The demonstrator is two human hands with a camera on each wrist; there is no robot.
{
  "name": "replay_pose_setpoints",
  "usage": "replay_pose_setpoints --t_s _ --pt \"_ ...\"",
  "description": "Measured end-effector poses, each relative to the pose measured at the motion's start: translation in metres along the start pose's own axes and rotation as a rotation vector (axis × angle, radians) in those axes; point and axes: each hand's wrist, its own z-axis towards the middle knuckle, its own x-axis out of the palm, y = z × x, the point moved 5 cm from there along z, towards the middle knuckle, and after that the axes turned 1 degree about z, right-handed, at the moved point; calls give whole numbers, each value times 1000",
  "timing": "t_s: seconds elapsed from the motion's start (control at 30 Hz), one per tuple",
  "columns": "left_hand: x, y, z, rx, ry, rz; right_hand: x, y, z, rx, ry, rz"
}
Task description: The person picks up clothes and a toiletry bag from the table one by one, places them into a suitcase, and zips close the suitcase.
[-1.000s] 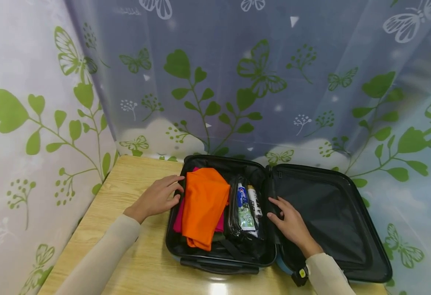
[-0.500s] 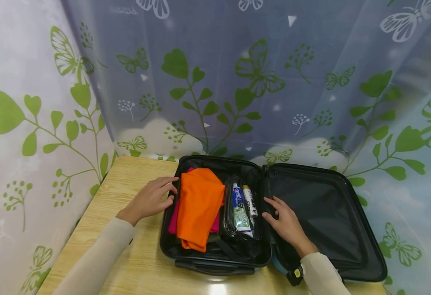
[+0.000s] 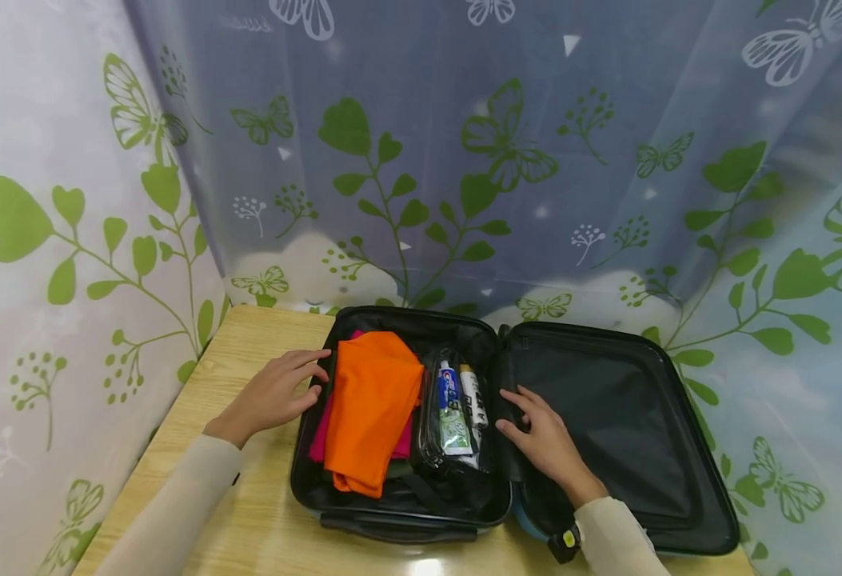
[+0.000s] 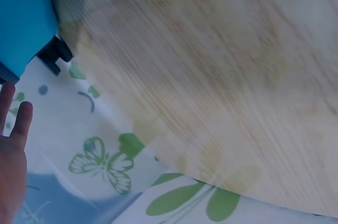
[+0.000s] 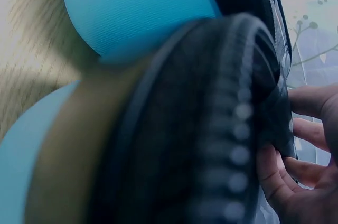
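An open suitcase [image 3: 399,534] lies on the table, black inside with a light blue shell. In its left half, a folded orange garment [image 3: 373,408] rests on a magenta one [image 3: 318,436]. To their right is a clear toiletry pouch [image 3: 431,448] with a toothpaste tube [image 3: 452,412] and a white tube [image 3: 474,396] with a gold-brown cap. My left hand [image 3: 269,396] touches the suitcase's left rim with fairly straight fingers. My right hand [image 3: 546,440] rests its fingertips and thumb against the hinge strip between the halves; in the right wrist view its fingers are slightly bent.
The suitcase's lid [image 3: 622,432] lies unfolded to the right, lined in black. A wooden table [image 3: 269,488] carries everything. Patterned curtains [image 3: 421,160] with leaves and butterflies stand close behind and at both sides. A suitcase wheel [image 4: 55,54] shows in the left wrist view.
The suitcase, with its contents, has slid left across the table. Both hands have moved left with it, keeping their places at the left rim and the hinge.
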Motion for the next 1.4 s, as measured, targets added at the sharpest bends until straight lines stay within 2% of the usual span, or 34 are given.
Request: replay_pose_setpoints --t_s 0.4,0.67,0.9,1.2,1.4 --pt "-9 14 -16 -54 26 -18 5 13 -3 -32 27 35" --pt "-9 20 -19 -85 21 -42 2 12 -8 -62 29 36" --pt "-6 18 -19 -110 30 -67 -13 -7 -15 -40 -12 45" --pt "-6 17 -20 -105 23 -78 -49 -36 -33 -18 -76 8" --pt "-5 16 -19 -99 19 -87 -70 -58 -44 20 -83 -23"
